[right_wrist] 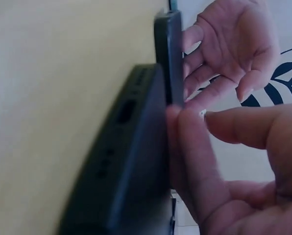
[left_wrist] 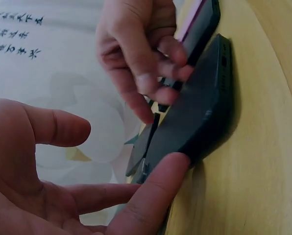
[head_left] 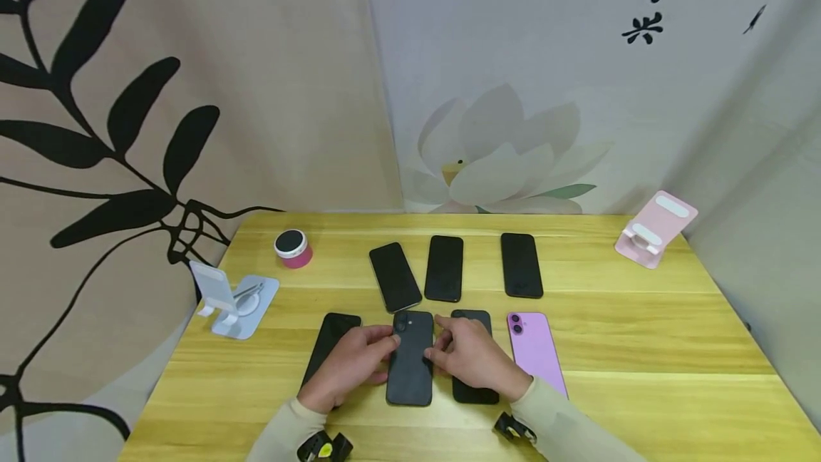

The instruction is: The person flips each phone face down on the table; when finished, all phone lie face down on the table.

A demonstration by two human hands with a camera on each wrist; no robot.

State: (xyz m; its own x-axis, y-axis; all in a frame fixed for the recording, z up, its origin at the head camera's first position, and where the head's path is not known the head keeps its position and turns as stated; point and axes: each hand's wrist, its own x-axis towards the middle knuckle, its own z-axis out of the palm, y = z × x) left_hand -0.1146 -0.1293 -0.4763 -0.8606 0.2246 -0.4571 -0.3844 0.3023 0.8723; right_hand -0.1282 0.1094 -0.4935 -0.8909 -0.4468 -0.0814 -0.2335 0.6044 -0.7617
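A dark phone (head_left: 410, 369) lies back up in the front row, its camera at the top left. My left hand (head_left: 355, 362) is at its left edge, overlapping another black phone (head_left: 328, 341). In the left wrist view, one fingertip (left_wrist: 178, 161) meets the dark phone's edge while the thumb stands apart. My right hand (head_left: 471, 353) is by the opposite edge, fingers loosely bent, above a second dark phone (head_left: 474, 394). In the right wrist view, its fingertips (right_wrist: 187, 117) are beside the phone edges, with nothing gripped. A purple phone (head_left: 537, 348) lies right of that hand.
Three black phones form a back row: a tilted one (head_left: 395, 276), a middle one (head_left: 444, 269) and a right one (head_left: 522, 265). A white phone stand (head_left: 250, 319) and a pink-and-white jar (head_left: 293, 249) are left; a pink stand (head_left: 656, 230) is far right on the wooden table (head_left: 667, 348).
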